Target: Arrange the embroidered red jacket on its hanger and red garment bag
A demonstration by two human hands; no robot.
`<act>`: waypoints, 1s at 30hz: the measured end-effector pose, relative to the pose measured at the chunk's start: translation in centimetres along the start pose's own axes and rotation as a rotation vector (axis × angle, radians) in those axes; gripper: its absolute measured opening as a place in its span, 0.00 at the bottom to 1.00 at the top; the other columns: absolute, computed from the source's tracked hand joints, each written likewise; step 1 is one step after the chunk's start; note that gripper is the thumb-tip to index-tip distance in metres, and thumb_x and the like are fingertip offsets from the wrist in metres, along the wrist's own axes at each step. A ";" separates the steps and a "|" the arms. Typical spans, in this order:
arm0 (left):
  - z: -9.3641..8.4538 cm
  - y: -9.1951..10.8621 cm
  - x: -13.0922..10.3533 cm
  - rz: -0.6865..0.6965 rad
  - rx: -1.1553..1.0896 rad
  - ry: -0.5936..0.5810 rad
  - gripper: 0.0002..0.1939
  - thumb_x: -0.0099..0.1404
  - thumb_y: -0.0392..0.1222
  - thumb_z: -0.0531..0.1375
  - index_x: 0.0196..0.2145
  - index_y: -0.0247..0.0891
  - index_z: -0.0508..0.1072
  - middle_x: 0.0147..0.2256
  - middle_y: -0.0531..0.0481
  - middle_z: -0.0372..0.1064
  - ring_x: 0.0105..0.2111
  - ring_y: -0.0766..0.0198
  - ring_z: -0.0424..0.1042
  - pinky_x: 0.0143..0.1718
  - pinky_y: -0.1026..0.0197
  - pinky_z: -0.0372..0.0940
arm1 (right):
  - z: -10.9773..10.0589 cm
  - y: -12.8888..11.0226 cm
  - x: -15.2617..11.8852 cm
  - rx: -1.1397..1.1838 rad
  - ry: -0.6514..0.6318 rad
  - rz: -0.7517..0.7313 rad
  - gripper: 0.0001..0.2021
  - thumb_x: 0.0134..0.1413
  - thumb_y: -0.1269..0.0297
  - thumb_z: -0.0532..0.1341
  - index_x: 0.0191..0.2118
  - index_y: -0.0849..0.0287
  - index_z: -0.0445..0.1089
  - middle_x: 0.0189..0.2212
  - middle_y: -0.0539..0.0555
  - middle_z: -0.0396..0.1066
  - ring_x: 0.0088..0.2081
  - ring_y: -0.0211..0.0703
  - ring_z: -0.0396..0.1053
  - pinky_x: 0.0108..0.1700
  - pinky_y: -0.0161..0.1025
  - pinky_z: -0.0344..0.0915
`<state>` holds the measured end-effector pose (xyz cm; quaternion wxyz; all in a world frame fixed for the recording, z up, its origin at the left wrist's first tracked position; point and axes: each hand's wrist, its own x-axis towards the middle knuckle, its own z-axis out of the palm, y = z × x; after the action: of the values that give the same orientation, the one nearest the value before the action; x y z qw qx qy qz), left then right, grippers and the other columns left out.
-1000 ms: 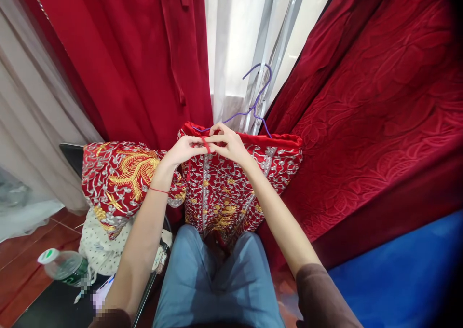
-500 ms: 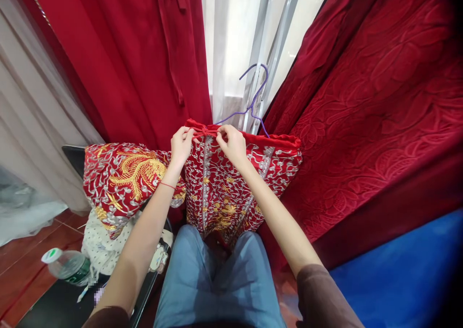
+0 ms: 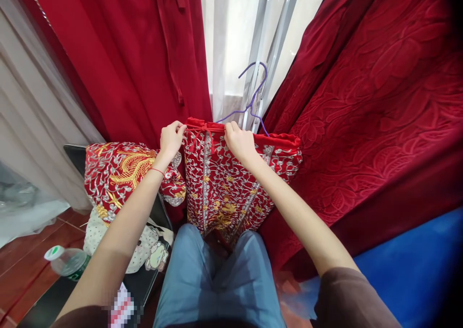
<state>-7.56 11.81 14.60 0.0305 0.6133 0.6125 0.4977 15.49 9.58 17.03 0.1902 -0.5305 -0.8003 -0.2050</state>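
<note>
A red skirt [image 3: 231, 183] with silver and gold embroidery hangs in front of my knees, its red waistband across the top. A red drawstring [image 3: 207, 128] is tied at the waistband, with loose ends dangling below the knot. My left hand [image 3: 172, 139] pinches the drawstring at the skirt's left upper corner. My right hand [image 3: 238, 141] is closed on the drawstring right of the knot, against the waistband; its fingertips are partly hidden. Out of the skirt's top rises a purple hanger [image 3: 250, 107], its lower part hidden by the cloth.
At left, a dark chair [image 3: 74, 157] bears a matching embroidered garment [image 3: 119, 173] and a white dotted cloth bag [image 3: 96, 236]. A plastic bottle [image 3: 67, 261] stands near my left forearm. Red drapes [image 3: 126, 53] hang behind, and red patterned fabric [image 3: 379, 116] on the right.
My hands have moved apart, the left one leftward and the right one slightly rightward, drawing the drawstring out along the waistband. The knot and its dangling ends now show more plainly.
</note>
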 end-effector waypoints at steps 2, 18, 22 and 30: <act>-0.5 0.0 0.2 0.040 0.094 -0.008 0.12 0.70 0.47 0.56 0.36 0.38 0.75 0.34 0.45 0.78 0.34 0.59 0.75 0.35 0.62 0.64 | -0.5 0.5 -0.1 -0.026 -0.034 -0.026 0.19 0.69 0.72 0.41 0.53 0.65 0.65 0.46 0.66 0.75 0.40 0.49 0.75 0.33 0.40 0.53; -2.3 -2.0 1.6 0.175 0.135 -0.159 0.14 0.67 0.51 0.55 0.36 0.40 0.75 0.32 0.48 0.76 0.33 0.60 0.73 0.39 0.60 0.65 | -1.5 2.3 -1.6 0.002 -0.014 0.050 0.17 0.69 0.70 0.44 0.53 0.62 0.66 0.46 0.63 0.77 0.41 0.50 0.75 0.32 0.40 0.52; -2.7 -1.5 1.3 0.259 0.049 -0.081 0.17 0.65 0.53 0.57 0.45 0.38 0.73 0.44 0.43 0.75 0.40 0.58 0.74 0.42 0.58 0.69 | -1.9 2.2 -2.1 0.054 0.017 0.051 0.16 0.70 0.60 0.47 0.52 0.62 0.65 0.47 0.62 0.76 0.40 0.50 0.73 0.33 0.39 0.53; -2.6 1.0 3.4 0.571 0.139 -0.353 0.24 0.58 0.37 0.52 0.51 0.38 0.73 0.55 0.42 0.68 0.57 0.53 0.66 0.63 0.49 0.59 | -2.8 7.2 -5.9 -0.109 0.172 0.056 0.19 0.66 0.58 0.48 0.49 0.66 0.67 0.47 0.70 0.68 0.48 0.59 0.65 0.44 0.48 0.60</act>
<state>-9.34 12.76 18.46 -0.0464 0.8373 0.4339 0.3293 24.59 6.07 17.25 0.2347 -0.5427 -0.7535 -0.2875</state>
